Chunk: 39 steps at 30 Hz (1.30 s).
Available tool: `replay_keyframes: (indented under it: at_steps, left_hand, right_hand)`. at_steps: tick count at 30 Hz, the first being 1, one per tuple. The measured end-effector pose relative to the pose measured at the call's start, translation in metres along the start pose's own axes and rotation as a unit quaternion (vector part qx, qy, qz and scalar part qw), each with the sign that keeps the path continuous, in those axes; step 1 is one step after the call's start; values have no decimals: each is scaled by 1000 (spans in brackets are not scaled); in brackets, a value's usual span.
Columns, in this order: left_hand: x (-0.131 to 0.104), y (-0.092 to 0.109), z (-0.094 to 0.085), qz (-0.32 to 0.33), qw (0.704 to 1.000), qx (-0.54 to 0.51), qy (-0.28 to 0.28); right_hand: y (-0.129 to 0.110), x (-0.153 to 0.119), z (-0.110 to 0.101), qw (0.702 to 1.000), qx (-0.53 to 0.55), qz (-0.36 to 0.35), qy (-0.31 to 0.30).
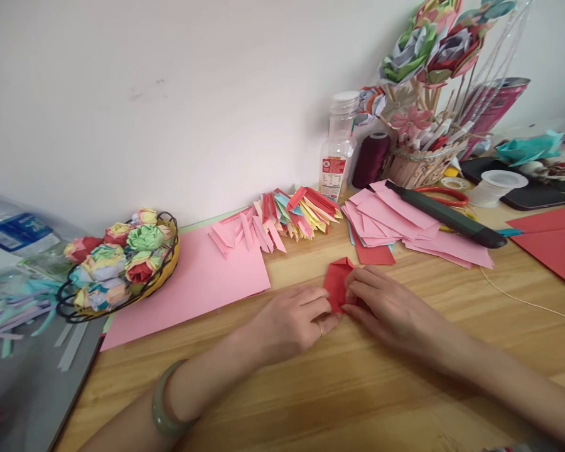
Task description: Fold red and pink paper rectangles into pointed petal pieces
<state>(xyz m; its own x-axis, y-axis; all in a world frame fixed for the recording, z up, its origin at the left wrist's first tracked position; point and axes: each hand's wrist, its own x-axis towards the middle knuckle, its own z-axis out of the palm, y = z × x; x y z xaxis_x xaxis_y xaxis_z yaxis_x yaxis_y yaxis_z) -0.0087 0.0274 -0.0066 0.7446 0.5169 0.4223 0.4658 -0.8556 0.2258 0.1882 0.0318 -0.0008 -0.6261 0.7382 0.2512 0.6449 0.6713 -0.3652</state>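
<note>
A small piece of red paper (338, 281), with its top corners folded in, lies on the wooden table between my hands. My left hand (304, 314), with a ring on one finger, has its fingers closed on the paper's left and lower edge. On the right side of the paper, my right hand (381, 298) pinches the edge between thumb and fingers. Just behind it sits a pile of folded paper pieces (292, 216) in red, pink, yellow and blue. A stack of pink paper slips (390, 216) lies behind my right hand.
Pink sheets (207, 276) lie at left beside a basket (172, 263) of paper flowers. A dark cutter (445, 213) rests across the pink slips, near red-handled scissors (445, 196). A plastic bottle (338, 150), thread spool (371, 160) and flower holder (421, 163) stand by the wall.
</note>
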Motion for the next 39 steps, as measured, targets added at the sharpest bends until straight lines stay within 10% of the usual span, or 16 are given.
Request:
replay_keyframes:
  at_steps: [16, 30, 39]
  left_hand:
    - [0, -1, 0, -4, 999, 0, -40]
    - [-5, -17, -9, 103, 991, 65, 60]
    - [-6, -5, -1, 119, 965, 220, 84]
  right_hand:
    - [11, -1, 1, 994, 89, 61, -4]
    - [39, -27, -12, 996, -36, -78, 24]
    - [37, -26, -12, 999, 0, -45, 22]
